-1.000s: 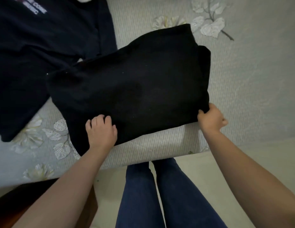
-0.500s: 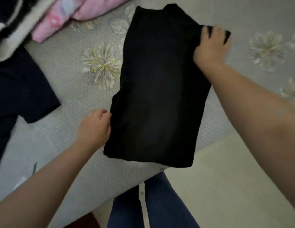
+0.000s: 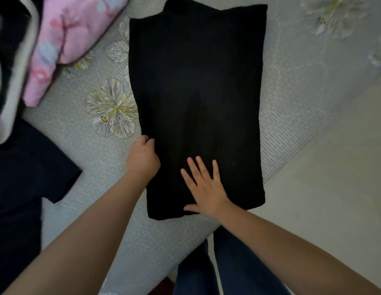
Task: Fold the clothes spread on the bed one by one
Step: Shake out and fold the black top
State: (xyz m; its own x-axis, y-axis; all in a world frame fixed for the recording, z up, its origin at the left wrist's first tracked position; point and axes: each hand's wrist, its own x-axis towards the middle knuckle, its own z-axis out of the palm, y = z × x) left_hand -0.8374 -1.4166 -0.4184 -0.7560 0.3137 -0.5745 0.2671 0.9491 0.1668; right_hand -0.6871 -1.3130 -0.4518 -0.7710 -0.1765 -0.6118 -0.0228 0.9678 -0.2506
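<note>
Grey bedding (image 3: 83, 158) printed with pale flowers fills most of the frame, with a black garment (image 3: 198, 99) folded into a long panel lying on it at centre. At the panel's lower left edge, the left hand (image 3: 142, 158) curls its fingers around the cloth. Lower centre, the right hand (image 3: 203, 188) presses flat on it, fingers spread. A pink floral bundle (image 3: 66, 39) sits upper left, a dark navy garment (image 3: 25, 167) at left.
</note>
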